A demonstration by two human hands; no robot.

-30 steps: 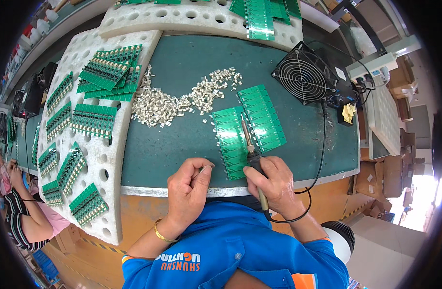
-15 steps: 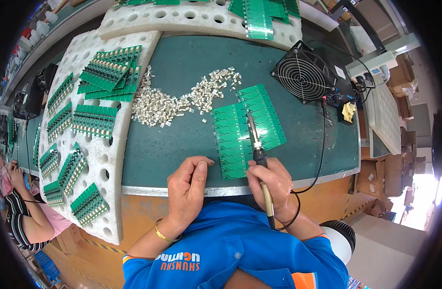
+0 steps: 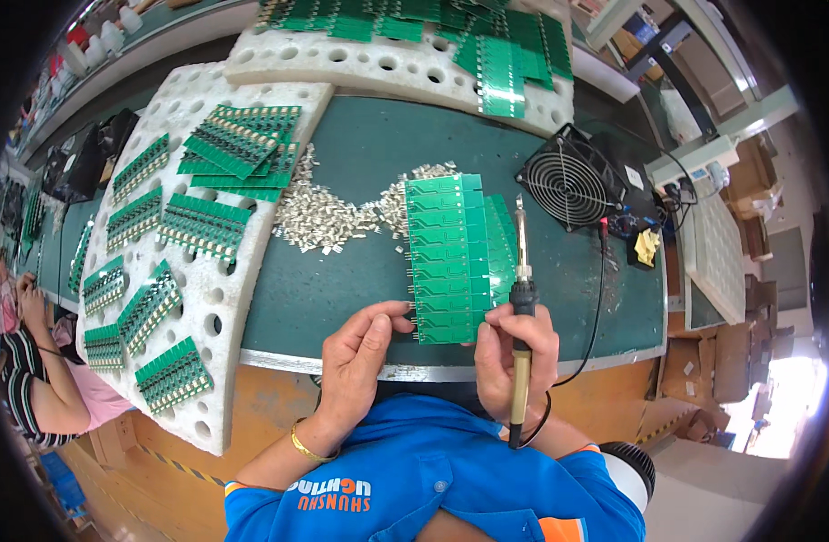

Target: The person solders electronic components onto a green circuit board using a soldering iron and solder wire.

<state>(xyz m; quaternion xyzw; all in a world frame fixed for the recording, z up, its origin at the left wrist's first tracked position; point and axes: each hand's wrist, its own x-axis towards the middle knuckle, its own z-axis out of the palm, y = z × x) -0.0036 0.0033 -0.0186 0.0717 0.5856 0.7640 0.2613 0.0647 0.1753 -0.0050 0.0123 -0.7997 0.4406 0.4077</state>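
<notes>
A green circuit board is pinched at its near left corner by the left hand. A soldering iron is gripped in the closed right hand, tip pointing away, just right of the board. Small metal parts are heaped beyond the left hand.

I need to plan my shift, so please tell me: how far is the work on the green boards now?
Seemingly done: boards with parts fitted lie on the white foam. In hand: the left hand lifts a green panel by its lower edge, and the right hand holds a soldering iron upright, off the panel. Left: a pile of loose small parts remains.
</notes>
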